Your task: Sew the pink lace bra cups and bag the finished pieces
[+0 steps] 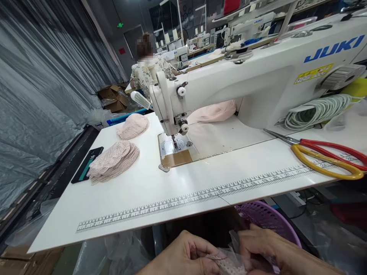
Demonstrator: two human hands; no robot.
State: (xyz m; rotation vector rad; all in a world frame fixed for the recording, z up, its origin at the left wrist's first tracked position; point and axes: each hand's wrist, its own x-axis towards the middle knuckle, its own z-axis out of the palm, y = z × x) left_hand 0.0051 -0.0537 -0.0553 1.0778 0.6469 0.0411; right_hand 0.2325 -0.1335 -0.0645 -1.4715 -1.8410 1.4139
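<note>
A small piece of pale pink lace fabric in thin clear plastic [226,259] is pinched between the left hand [183,254] and right hand [269,248], fingers curled closed on it. A round purple plastic basket [266,217] is seen just beyond, below the white table's [149,191] near edge.

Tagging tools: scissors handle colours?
One red, one yellow handle on the scissors, right on the table; head view.
</note>
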